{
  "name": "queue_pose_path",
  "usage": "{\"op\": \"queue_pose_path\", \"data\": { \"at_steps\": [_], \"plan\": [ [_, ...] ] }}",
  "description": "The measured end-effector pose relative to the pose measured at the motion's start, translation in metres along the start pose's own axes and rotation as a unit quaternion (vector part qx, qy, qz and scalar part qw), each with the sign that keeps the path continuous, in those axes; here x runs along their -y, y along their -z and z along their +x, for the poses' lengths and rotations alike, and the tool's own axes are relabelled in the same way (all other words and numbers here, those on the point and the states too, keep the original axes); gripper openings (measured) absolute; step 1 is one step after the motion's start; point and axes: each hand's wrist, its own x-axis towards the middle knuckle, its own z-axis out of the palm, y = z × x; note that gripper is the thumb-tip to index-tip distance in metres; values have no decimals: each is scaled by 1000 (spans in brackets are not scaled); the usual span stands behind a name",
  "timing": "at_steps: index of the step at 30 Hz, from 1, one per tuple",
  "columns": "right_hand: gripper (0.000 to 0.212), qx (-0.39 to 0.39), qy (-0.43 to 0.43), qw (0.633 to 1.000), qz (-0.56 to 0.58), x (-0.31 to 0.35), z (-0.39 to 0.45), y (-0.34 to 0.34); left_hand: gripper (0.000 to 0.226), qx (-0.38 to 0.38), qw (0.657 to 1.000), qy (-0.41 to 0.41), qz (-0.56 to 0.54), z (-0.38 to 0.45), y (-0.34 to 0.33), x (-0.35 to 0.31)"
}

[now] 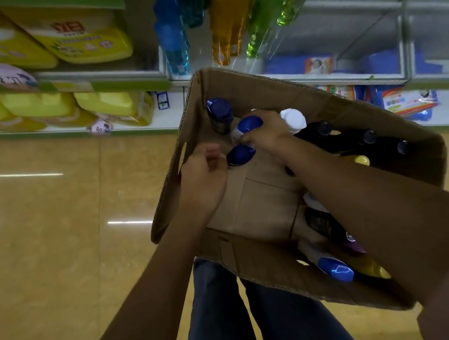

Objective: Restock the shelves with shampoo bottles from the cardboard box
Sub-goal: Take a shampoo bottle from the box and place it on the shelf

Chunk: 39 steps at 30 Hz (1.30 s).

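Observation:
An open cardboard box point(264, 263) stands on the floor below me with several shampoo bottles inside. My right hand point(266, 133) is down in the box, closed around a white bottle with a blue cap point(248, 124). My left hand point(203, 176) is inside the box's left side, fingers curled next to another blue-capped bottle point(240, 154); whether it grips that bottle I cannot tell. A dark bottle with a blue cap point(219, 111) stands at the far corner, a white-capped bottle point(294, 119) beside my right hand. Dark bottles point(359, 139) fill the right side.
Shelves point(103, 83) run along the far side, holding yellow detergent jugs point(85, 39) at left, tall coloured bottles point(224, 28) in the middle and blue packs point(400, 100) at right. Glossy tan floor point(50, 226) lies to the left. My legs stand under the box.

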Motion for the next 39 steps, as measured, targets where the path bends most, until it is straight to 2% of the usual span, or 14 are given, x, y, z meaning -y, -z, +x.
{"op": "queue_pose_path", "data": {
  "at_steps": [4, 10, 16, 17, 20, 23, 26, 29, 33, 36, 39],
  "plan": [
    [44, 2, 25, 997, 68, 9, -21, 31, 31, 5, 1000, -6, -2, -6, 3, -5],
    [36, 39, 64, 987, 145, 33, -69, 103, 34, 13, 999, -38, -4, -13, 8, -27],
    [22, 132, 89, 970, 182, 65, -115, 162, 75, 92, 992, -81, 1, -20, 21, -62],
    [22, 137, 96, 968, 189, 71, -122, 168, 72, 118, 989, -91, -10, -23, 24, -68],
    [20, 116, 119, 962, 218, 83, -139, 178, 34, 175, 977, -114, -48, -37, 33, -86],
    [12, 71, 134, 953, 261, 94, -156, 179, 26, 179, 970, -135, -89, -56, 42, -104],
    [22, 45, 154, 933, 322, 105, -182, 176, 29, 179, 966, -144, -122, -76, 53, -122],
    [36, 26, 185, 912, 365, 116, -206, 172, 41, 181, 960, -153, -151, -94, 65, -138],
    [32, 19, 224, 886, 406, 128, -233, 175, 47, 184, 956, -165, -157, -114, 81, -156],
    [27, 66, 247, 846, 469, 140, -246, 185, 38, 208, 941, -171, -203, -125, 94, -171],
    [39, 120, 258, 809, 515, 155, -256, 189, 44, 244, 924, -195, -222, -138, 105, -191]
  ]
}}
